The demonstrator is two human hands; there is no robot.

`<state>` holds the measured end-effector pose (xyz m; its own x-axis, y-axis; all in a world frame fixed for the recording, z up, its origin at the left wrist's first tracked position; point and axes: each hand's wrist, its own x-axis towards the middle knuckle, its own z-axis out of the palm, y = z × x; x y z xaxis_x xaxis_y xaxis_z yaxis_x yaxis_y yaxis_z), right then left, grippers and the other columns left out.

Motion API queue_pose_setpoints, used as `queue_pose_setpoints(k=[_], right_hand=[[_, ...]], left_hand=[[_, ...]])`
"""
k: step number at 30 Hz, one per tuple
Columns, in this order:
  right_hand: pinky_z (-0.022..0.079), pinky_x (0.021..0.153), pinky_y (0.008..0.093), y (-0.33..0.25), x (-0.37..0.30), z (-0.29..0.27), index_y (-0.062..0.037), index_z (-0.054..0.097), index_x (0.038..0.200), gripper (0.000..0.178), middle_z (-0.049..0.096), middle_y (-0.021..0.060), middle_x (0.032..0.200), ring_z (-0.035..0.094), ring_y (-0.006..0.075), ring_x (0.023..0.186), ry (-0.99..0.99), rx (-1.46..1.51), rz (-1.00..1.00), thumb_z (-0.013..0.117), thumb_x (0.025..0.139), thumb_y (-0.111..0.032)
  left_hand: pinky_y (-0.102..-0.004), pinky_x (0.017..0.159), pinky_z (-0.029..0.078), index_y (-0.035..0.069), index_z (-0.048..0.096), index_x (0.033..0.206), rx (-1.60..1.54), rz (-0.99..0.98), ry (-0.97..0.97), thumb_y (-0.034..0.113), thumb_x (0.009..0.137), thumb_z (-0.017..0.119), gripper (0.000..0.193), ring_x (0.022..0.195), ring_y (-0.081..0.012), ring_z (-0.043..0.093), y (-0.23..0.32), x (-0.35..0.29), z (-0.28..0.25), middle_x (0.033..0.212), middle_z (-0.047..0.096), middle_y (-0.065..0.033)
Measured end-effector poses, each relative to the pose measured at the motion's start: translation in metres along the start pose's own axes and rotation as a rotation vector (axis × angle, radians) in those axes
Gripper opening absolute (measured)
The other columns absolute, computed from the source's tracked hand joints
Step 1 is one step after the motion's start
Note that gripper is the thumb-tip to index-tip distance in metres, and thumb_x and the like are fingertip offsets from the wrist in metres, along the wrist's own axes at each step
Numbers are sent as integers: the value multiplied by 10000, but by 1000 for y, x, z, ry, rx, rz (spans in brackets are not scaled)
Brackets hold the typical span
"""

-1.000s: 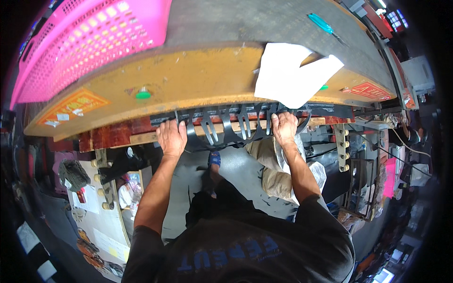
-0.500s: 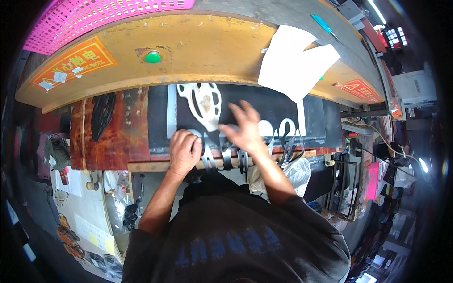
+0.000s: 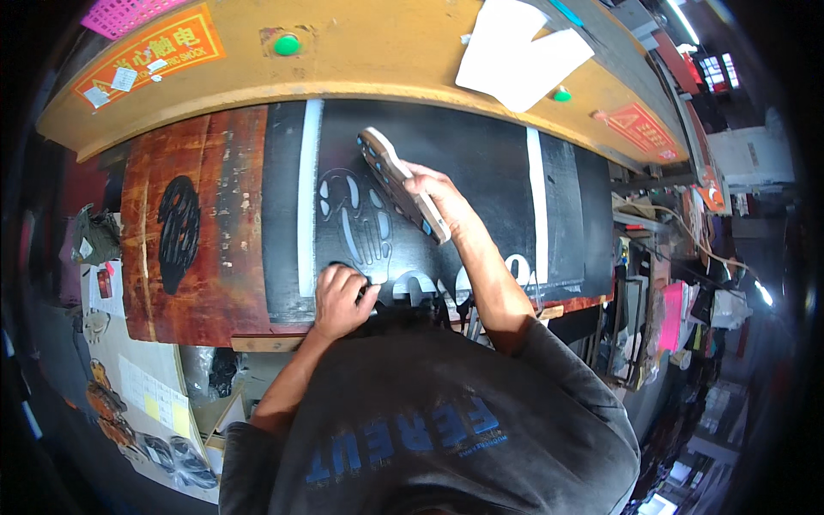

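My right hand [image 3: 439, 196] grips a shoe-shaped cutting die [image 3: 396, 180], held tilted on its edge above a black sheet [image 3: 455, 146]. Its rim looks pale, and bits of blue show on its underside. To the left of the die, a sole-shaped pattern of cut slots [image 3: 350, 215] marks the sheet, light showing in the slots. At the sheet's near edge rests my left hand [image 3: 341, 300], fingers curled; what lies under them is hidden. Pale curved cut-outs [image 3: 414, 285] lie along that edge, partly covered by my body and right arm.
A yellow machine beam [image 3: 369, 56] with green buttons [image 3: 287, 45] spans the far side. White paper [image 3: 519, 60] hangs over it. A black slotted piece [image 3: 178, 233] lies on the reddish-brown board [image 3: 232, 180] at left. A pink basket [image 3: 129, 15] stands far left.
The die lay flat on the sheet with my right hand open beside it; now that hand has lifted and tilted it, uncovering the cut slots. The view has shifted, showing more of the sheet.
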<state>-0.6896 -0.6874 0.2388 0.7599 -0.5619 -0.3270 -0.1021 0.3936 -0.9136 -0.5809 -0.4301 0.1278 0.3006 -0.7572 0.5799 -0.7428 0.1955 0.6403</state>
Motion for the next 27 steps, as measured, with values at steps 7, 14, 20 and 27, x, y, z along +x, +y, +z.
queue_pose_setpoints(k=[7, 14, 20, 27], right_hand=[[474, 1163, 374, 18, -55, -9, 9, 687, 1429, 775, 482, 196, 1620, 541, 324, 1446, 412, -737, -337, 868, 700, -182], [410, 1126, 642, 66, -42, 7, -87, 730, 1371, 788, 482, 180, 1582, 395, 543, 1390, 514, -1458, -406, 866, 645, -362], [268, 1216, 723, 43, -6, -27, -82, 670, 1458, 836, 373, 253, 1664, 255, 583, 1539, 522, -1351, -455, 889, 755, -479], [498, 1137, 399, -10, -8, -134, 19, 662, 1433, 550, 684, 211, 1424, 662, 300, 1313, 781, -342, -209, 800, 968, -241]], left_hand=[[-474, 827, 484, 49, 668, 839, -75, -79, 22, 82, 850, 835, 171, 920, -326, 630, 13, -7, -11, 894, 669, -83], [-459, 828, 509, -2, 657, 868, -78, -242, 39, 10, 892, 781, 127, 904, -359, 627, 15, 0, -42, 897, 674, -135], [-449, 819, 517, 17, 650, 842, 38, -251, 77, 5, 897, 775, 137, 883, -349, 635, -11, 35, -53, 886, 681, -119], [-444, 821, 553, 2, 716, 931, -139, -111, -169, 84, 952, 735, 87, 885, -363, 698, -38, 118, -7, 976, 735, -162]])
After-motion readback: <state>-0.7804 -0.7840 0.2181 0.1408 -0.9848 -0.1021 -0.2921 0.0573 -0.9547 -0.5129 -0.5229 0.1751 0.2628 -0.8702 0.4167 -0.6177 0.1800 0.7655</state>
